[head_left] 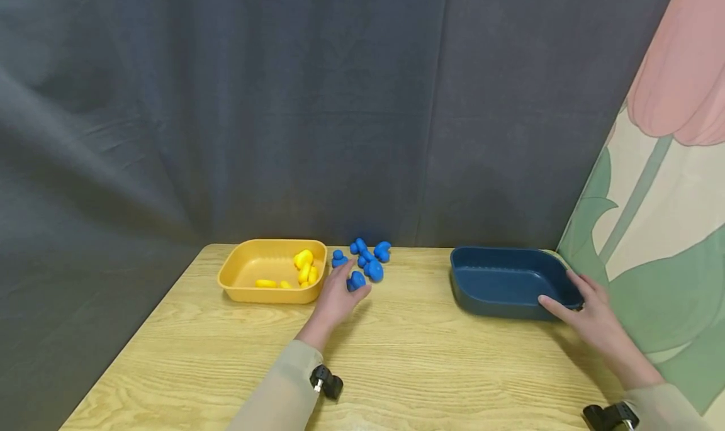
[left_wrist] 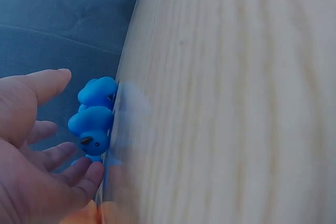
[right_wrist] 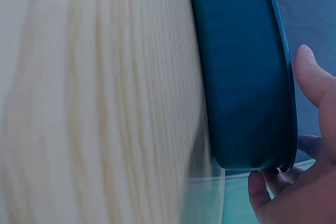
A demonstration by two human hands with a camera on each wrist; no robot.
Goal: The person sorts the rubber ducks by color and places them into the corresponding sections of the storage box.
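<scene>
In the head view my left hand (head_left: 338, 296) reaches over a small group of blue rubber ducks (head_left: 374, 270), thumb and fingers spread about the nearest duck (head_left: 356, 281). The left wrist view shows a duck (left_wrist: 93, 129) with a dark beak and an eye beside the fingertips, nothing gripped. My right hand (head_left: 591, 314) is at the right end of a dark blue tray (head_left: 504, 308). Its thumb lies over the front rim and its fingers are by the end wall. In the right wrist view, the thumb (right_wrist: 313, 74) stands above the tray's rim, fingertips close to the end wall.
A yellow tray (head_left: 272, 297) holding several yellow toys (head_left: 304, 270) stands left of the ducks. Both trays sit towards the far edge of the wooden table (head_left: 396, 368). A dark curtain (head_left: 362, 104) hangs behind, and a flower-patterned panel (head_left: 668, 229) rises at the right.
</scene>
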